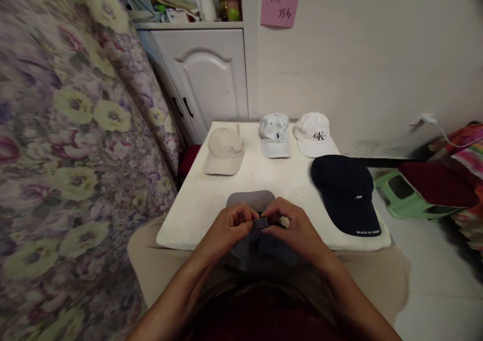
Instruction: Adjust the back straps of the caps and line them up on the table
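Observation:
At the near edge of the white table, a grey baseball cap (250, 198) lies with its brim pointing away from me. My left hand (233, 224) pinches one side of the cap's back strap (260, 223), thumb and fingers together. On the other side, my right hand (290, 225) pinches the same strap, its fingertips close to the left ones. The darker crown hangs below my hands over my lap, partly in shadow. A small buckle or end piece sits between the fingertips, too small to make out.
On the table (271, 180) stand a beige cap (225, 152), a pale blue cap (275, 136), a white cap (314, 136) and, to the right, a navy cap (345, 192). A floral curtain (75, 155) hangs left. A green stool (400, 200) stands on the right.

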Demonstrator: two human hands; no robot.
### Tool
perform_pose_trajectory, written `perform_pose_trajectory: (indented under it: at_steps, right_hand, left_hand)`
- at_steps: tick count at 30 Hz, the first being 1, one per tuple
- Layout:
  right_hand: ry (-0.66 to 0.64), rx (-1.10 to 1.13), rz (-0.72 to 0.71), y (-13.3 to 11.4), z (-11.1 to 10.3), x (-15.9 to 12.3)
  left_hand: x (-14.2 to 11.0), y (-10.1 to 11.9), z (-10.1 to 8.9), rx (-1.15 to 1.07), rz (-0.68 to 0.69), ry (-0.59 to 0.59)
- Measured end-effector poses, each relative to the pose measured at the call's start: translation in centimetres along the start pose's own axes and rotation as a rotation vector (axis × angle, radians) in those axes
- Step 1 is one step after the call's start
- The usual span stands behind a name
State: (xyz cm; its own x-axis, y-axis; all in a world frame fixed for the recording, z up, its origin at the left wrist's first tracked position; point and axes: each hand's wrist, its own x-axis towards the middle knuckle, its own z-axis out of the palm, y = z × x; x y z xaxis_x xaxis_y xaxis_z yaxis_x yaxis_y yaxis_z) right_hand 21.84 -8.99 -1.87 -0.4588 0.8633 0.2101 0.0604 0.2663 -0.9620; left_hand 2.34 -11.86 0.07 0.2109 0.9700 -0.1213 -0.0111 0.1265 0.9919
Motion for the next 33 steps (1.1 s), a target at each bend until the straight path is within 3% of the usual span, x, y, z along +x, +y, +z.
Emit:
perform_pose_trajectory:
  at_steps: [5,9,11,17,21,25,30,33]
  right_hand:
    - [-0.018,0.030,-0.027,0.1,0.0,0.0]
    - [-0.049,0.015,-0.046,0.0,0.0,0.2]
    - [-0.080,0.039,-0.011,-0.1,0.0,0.2]
    - [-0.266,0.281,0.257,0.0,-0.6,0.1]
    - [-0.384,0.357,0.282,0.7,-1.1,0.4]
    - [-0.318,0.354,0.260,1.7,-1.5,0.8]
    - [-0.250,0.360,0.260,2.3,-1.7,0.7]
    - [-0.303,0.336,0.305,2.1,-1.6,0.5]
  left_hand:
    - [0.1,0.0,-0.3,0.040,-0.008,-0.015]
    - [0.1,0.2,-0.6,0.186,-0.016,-0.136]
    - [0.1,0.2,-0.6,0.196,-0.016,-0.180]
    - [-0.1,0.5,-0.6,0.132,-0.064,-0.157]
    - [-0.2,0.7,-0.8,0.068,-0.064,-0.192]
    - [-0.3,0.7,-1.1,0.042,-0.106,-0.234]
    - [-0.3,0.3,-1.2,0.043,-0.125,-0.124]
    - [-0.2,0.3,-1.0,0.072,-0.063,-0.072]
